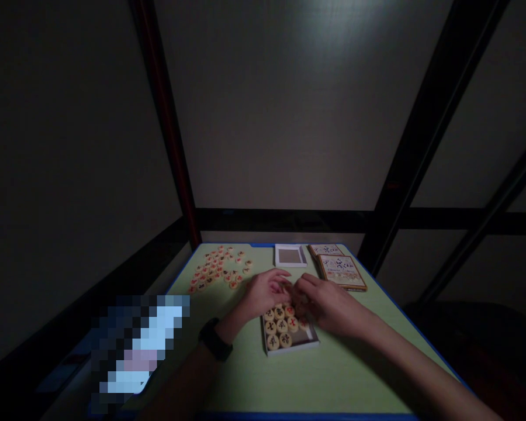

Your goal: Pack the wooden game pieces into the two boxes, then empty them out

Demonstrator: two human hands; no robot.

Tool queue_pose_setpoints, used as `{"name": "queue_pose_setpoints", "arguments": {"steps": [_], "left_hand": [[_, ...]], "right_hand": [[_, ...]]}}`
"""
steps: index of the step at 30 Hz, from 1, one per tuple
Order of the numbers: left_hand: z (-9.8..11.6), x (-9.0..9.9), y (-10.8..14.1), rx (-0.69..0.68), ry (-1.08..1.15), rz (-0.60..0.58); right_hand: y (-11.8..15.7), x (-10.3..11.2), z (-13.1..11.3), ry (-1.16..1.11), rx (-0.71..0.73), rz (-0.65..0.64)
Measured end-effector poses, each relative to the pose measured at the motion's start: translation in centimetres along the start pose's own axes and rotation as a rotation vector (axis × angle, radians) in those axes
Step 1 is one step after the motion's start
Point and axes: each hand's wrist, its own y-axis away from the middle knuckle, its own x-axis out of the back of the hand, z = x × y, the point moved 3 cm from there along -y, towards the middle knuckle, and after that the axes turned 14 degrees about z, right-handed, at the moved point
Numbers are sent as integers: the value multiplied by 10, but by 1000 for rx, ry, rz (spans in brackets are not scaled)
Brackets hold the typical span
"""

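Walls (284, 134) stand dim, our table (228, 374) green. Our hands (265, 293) curl narrowly; whether gripping, we cannot tell. Under them, toward six o'clock, lies one tray (293, 349) of discs (281, 326); one white box (290, 256) at twelve, two printed boxes (343, 271) at two.

Dim light falls on a desk (241, 386) before a gloomy wall (272, 140).
A pale glare (350, 23) tops the wall; shadow darkens the desk below the right hand (333, 304); coarse, partly bright pixel blocks (158, 333) blot the lower left.
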Motion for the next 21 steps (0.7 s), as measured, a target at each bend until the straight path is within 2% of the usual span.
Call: {"name": "queue_pose_setpoints", "arguments": {"steps": [3,5,9,14,21], "left_hand": [[0,-2,3,76,103,-116],[-1,-3,3,94,115,-142],[-3,-1,1,44,26,-69],[-5,2,-2,-17,-124,32],[0,1,0,-32,-182,45]], "right_hand": [[-2,4,4,12,33,33],[-3,6,6,37,36,15],[-2,7,7,168,-59,-54],[1,-5,-11,302,28,-225],[1,-23,-18,397,60,-256]]}}
